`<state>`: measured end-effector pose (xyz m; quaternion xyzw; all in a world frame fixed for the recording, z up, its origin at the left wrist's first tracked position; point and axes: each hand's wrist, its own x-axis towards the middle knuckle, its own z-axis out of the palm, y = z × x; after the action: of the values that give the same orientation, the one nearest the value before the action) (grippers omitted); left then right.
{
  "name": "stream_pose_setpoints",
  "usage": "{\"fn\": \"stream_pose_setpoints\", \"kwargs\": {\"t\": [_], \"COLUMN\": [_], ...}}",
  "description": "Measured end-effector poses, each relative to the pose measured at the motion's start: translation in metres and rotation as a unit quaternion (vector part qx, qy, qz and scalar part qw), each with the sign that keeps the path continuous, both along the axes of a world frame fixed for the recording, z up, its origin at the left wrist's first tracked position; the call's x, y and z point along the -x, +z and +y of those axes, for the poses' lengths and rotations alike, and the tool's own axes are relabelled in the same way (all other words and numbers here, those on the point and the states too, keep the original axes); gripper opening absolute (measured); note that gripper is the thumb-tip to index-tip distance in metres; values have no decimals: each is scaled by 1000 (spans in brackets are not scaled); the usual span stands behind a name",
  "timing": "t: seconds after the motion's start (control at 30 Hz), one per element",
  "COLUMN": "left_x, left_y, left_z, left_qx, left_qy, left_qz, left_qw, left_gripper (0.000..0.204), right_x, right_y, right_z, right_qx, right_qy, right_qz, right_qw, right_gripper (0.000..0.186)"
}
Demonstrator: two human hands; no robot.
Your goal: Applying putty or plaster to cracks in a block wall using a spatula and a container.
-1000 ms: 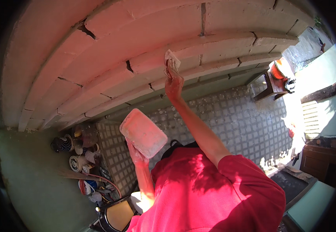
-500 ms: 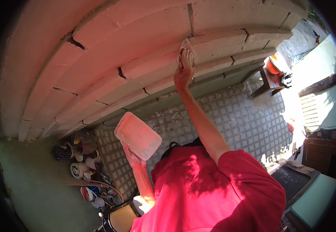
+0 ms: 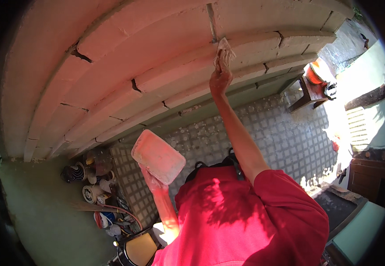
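My left hand (image 3: pixel 155 178) is closed on the near edge of a rounded rectangular plastic tub (image 3: pixel 159 157), pale and smeared with whitish residue. It holds the tub in front of my body, below the wall and apart from it. Up at the pale wall (image 3: pixel 166 53), my right hand (image 3: pixel 221 80) grips a thin, pale, flat piece (image 3: pixel 225 46); its exact kind is unclear. That piece is at a ledge, just below a dark vertical joint (image 3: pixel 212 22). Whitish smears cover the fingers of my right hand.
Dark gaps (image 3: pixel 135 85) break the wall's stepped ledges. Below lies a checkered tile floor (image 3: pixel 263 128). Buckets and pots (image 3: pixel 90 193) crowd the left side beside a yellow-topped stool (image 3: pixel 140 249). At right, an orange container (image 3: pixel 314 74) stands on a small wooden table (image 3: pixel 305 95).
My right hand has moved slightly right and up along the ledge with the flat piece. My left hand and the tub have hardly moved.
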<state>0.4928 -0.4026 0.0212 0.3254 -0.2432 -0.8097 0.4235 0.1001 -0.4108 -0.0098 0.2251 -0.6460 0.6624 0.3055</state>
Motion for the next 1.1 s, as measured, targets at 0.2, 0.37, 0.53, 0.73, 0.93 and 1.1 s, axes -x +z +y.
{"fn": "stream_pose_setpoints", "kwargs": {"t": [0.2, 0.37, 0.53, 0.73, 0.93, 1.1], "left_x": [-4, -7, -12, 1, -1, -5], "left_y": [-4, 2, -10, -2, 3, 1], "left_z": [-1, 1, 1, -4, -5, -3], "left_qx": [-14, -18, 7, -4, -12, -9], "left_qy": [7, -4, 19, -8, -2, 2], "left_qz": [9, 80, -3, 8, 18, 8], "left_qw": [1000, 997, 1000, 1000, 1000, 1000], "left_gripper": [57, 57, 57, 56, 55, 57], "right_x": [-84, -28, -9, -95, 8, 19], "right_y": [-10, 13, -1, -11, 14, -22], "right_z": [-11, 24, 0, -15, 65, 33], "right_qx": [2, 7, 45, 29, 10, 10], "right_qy": [184, 5, 31, 211, -18, 18], "right_qz": [-30, -14, -94, -11, -137, -116], "right_qw": [982, 1000, 994, 977, 990, 993], "right_gripper": [45, 53, 56, 52, 42, 42]}}
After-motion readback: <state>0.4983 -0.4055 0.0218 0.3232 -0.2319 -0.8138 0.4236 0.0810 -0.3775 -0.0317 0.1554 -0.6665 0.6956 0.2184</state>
